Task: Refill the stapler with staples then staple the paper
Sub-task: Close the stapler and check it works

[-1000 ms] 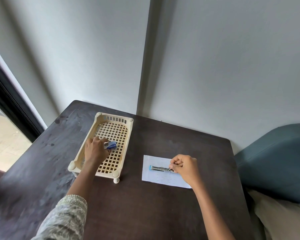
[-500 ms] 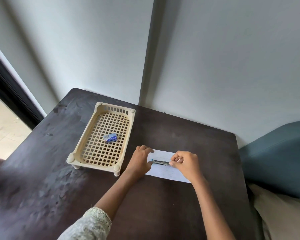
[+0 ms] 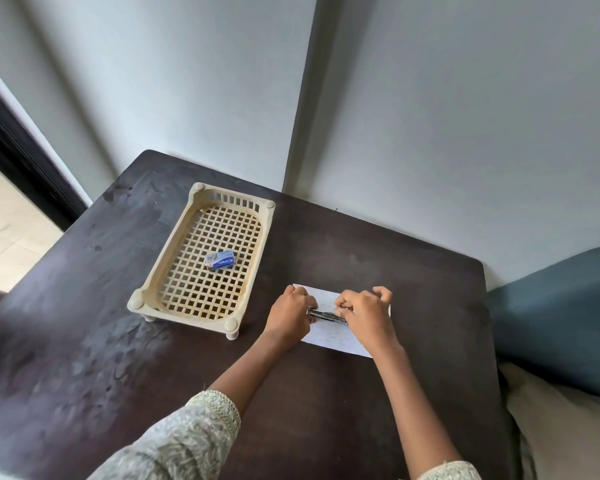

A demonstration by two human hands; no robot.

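A small metal stapler (image 3: pixel 326 316) lies on a white sheet of paper (image 3: pixel 329 334) on the dark table (image 3: pixel 326 393). My left hand (image 3: pixel 291 317) grips the stapler's left end. My right hand (image 3: pixel 364 315) holds its right end with curled fingers, covering that part. A small blue staple box (image 3: pixel 220 260) rests inside the cream lattice basket (image 3: pixel 257 271), left of my hands.
The basket stands on short legs at the table's back left. A grey wall runs behind the table. A blue-grey cushion (image 3: pixel 561 320) and pale fabric (image 3: pixel 568 434) sit beyond the right edge. A doorway with a light floor lies at the far left.
My left hand let go of the staple box in the basket and moved right onto the stapler's left end. My right hand has stayed on the stapler.
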